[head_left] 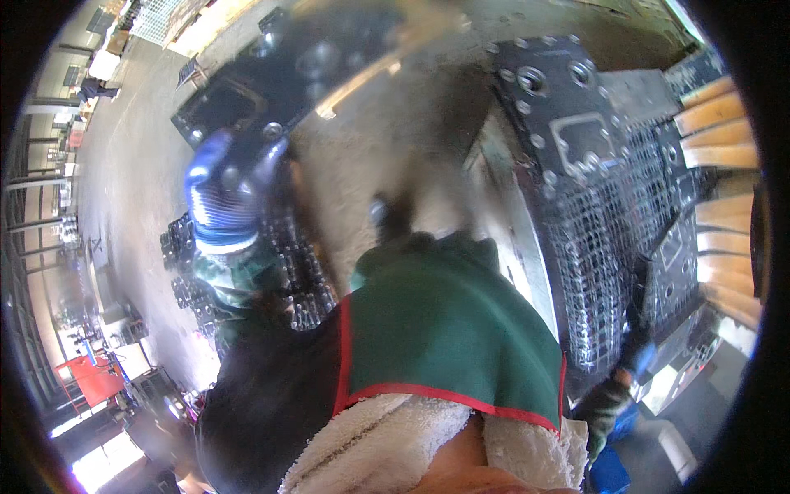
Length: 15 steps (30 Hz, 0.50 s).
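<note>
My left hand [224, 189], in a blue glove with a ribbed cuff, is stretched forward at the left. Its thumb and fingers are apart and overlap the near edge of a black metal plate [226, 103] with round holes; blur hides how firmly they meet it. Beneath my left forearm lies a stack of dark metal parts [304, 276]. At the lower right my right hand [635, 361], also blue-gloved, is low beside a black part with a square grid [588, 272]. Its fingers are mostly hidden. Beyond that part lies another black plate [551, 95] with bolt-like studs and holes.
Curved tan slats [716, 132] stand along the right edge. Concrete floor [362, 140] shows between the two groups of metal parts. A red cart or frame [90, 377] stands at the lower left, and a person [99, 90] is far off at the upper left.
</note>
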Each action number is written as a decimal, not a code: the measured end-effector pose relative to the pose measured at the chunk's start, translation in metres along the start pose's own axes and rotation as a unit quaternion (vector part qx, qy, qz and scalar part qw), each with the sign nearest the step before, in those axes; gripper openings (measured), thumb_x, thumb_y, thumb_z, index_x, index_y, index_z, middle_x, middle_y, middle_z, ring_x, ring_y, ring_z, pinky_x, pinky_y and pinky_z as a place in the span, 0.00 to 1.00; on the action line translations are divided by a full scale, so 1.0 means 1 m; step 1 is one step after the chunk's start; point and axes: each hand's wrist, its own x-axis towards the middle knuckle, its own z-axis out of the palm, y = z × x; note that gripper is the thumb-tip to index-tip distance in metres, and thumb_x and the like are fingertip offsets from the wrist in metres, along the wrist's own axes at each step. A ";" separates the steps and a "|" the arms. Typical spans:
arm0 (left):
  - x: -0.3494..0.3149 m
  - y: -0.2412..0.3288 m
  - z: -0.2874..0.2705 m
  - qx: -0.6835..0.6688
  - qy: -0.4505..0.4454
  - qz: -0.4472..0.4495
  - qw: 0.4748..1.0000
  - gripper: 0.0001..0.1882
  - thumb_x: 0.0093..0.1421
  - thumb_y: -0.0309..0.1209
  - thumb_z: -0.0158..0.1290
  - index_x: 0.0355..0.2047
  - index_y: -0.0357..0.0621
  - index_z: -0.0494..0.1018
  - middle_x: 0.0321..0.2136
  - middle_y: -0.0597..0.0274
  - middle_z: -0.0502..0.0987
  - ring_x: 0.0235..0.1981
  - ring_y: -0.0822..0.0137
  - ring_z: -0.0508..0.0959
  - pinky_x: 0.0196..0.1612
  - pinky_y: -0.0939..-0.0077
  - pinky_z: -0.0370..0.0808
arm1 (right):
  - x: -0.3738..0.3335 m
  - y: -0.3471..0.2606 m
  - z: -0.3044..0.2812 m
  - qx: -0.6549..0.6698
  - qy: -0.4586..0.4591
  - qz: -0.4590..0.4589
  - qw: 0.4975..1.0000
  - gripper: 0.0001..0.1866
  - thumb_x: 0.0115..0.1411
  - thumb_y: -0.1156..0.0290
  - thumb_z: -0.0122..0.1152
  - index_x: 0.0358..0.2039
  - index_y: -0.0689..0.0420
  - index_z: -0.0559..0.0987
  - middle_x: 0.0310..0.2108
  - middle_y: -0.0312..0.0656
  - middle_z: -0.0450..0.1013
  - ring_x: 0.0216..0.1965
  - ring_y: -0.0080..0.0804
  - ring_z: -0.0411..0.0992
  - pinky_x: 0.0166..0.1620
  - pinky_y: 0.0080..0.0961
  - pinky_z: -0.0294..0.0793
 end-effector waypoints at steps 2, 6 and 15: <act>-0.004 -0.054 0.013 -0.117 -0.047 -0.072 0.989 0.19 0.61 0.23 0.53 0.52 0.31 0.69 0.50 0.46 0.76 0.51 0.57 0.77 0.56 0.62 0.75 | -0.007 -0.030 -0.042 0.010 -0.009 0.012 1.000 0.18 0.63 0.61 0.54 0.51 0.55 0.78 0.33 0.53 0.79 0.32 0.45 0.77 0.38 0.37 0.74; -0.008 -0.154 0.038 -0.232 -0.153 -0.239 0.931 0.17 0.61 0.24 0.52 0.50 0.32 0.69 0.49 0.46 0.75 0.50 0.56 0.76 0.58 0.59 0.74 | -0.034 -0.127 -0.099 0.009 -0.077 0.030 0.997 0.16 0.63 0.61 0.55 0.45 0.56 0.80 0.30 0.51 0.80 0.30 0.40 0.77 0.35 0.36 0.74; 0.011 -0.315 0.104 -0.314 -0.253 -0.234 0.885 0.17 0.56 0.30 0.59 0.46 0.41 0.74 0.46 0.53 0.77 0.47 0.55 0.77 0.51 0.59 0.75 | -0.038 -0.317 0.021 0.111 -0.449 0.106 0.880 0.17 0.60 0.57 0.58 0.36 0.58 0.83 0.27 0.48 0.80 0.29 0.36 0.79 0.33 0.34 0.75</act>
